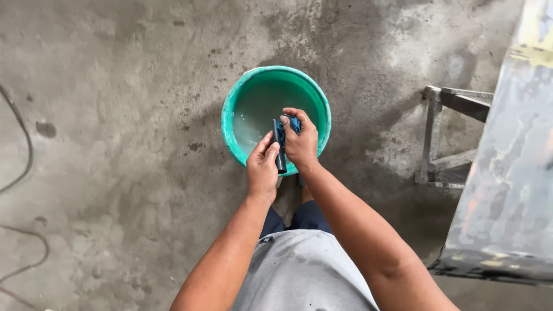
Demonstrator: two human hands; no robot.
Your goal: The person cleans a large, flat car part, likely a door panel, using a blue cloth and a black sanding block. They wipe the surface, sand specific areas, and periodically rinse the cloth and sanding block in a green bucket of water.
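Observation:
A green bucket (239, 101) with murky water stands on the concrete floor in front of me. Over its near rim, my left hand (262, 170) grips a dark, flat, narrow block (279, 151), held upright. My right hand (300, 141) is closed on a wet blue cloth (291, 124) and presses it against the upper end of the block. Both hands touch each other above the water.
A metal frame stand (440, 138) and a large painted, worn metal panel (507, 173) stand at the right. A thin cable (23, 138) curves along the left edge of the stained concrete floor (115, 115). My legs are below the bucket.

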